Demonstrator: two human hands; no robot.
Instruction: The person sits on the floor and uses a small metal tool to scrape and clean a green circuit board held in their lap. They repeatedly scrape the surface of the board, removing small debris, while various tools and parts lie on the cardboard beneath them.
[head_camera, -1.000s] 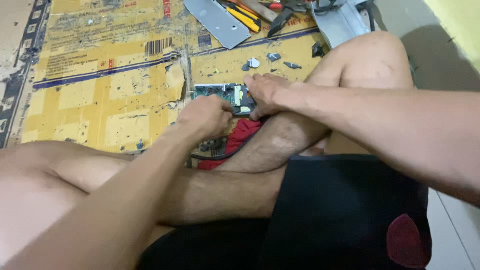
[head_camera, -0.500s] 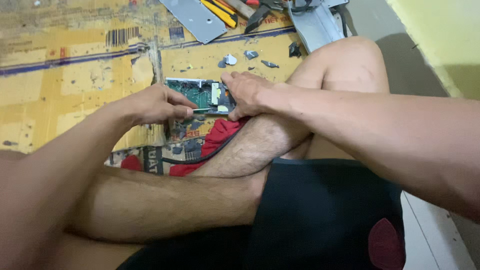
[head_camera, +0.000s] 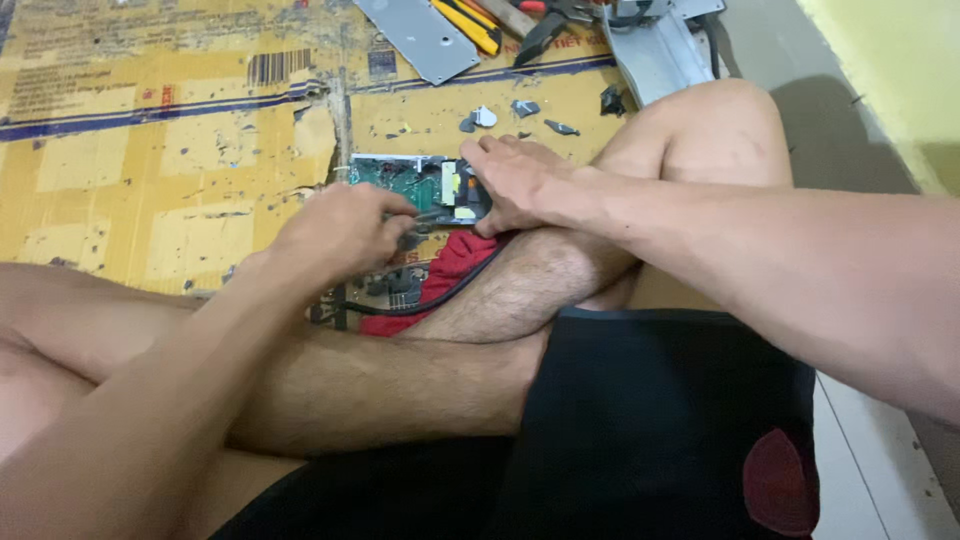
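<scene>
1. Circuit board (head_camera: 415, 182): it lies flat on the yellow cardboard sheet (head_camera: 150, 150) on the floor, just ahead of your crossed shins, with its near right corner under your right hand (head_camera: 520, 185).
2. Your right hand's grip is flat rather than closed: palm and fingers press down on the board's right end, beside the yellow component standing there, pinning it and wrapping nothing.
3. Your left hand (head_camera: 340, 230) is curled shut around a slim dark tool (head_camera: 425, 215); its tip reaches toward the board's near edge. Whether the tip touches the board, you cannot tell from here.
4. Progress, as a judgement: the board already sits bare, out of any casing, and small grey fragments (head_camera: 520, 112) lie scattered on the cardboard just beyond it. The work on the board itself looks mid-way, with components standing on it and the tool at its edge.
5. Orientation: the board's long axis runs left to right across your view, roughly parallel to your shins, component side up.
6. Farther out: a black cable (head_camera: 450, 290) over red cloth (head_camera: 445, 275) rests against your leg, and a grey metal plate (head_camera: 420, 35) and a yellow-handled tool (head_camera: 465, 25) lie at the cardboard's far edge.
</scene>
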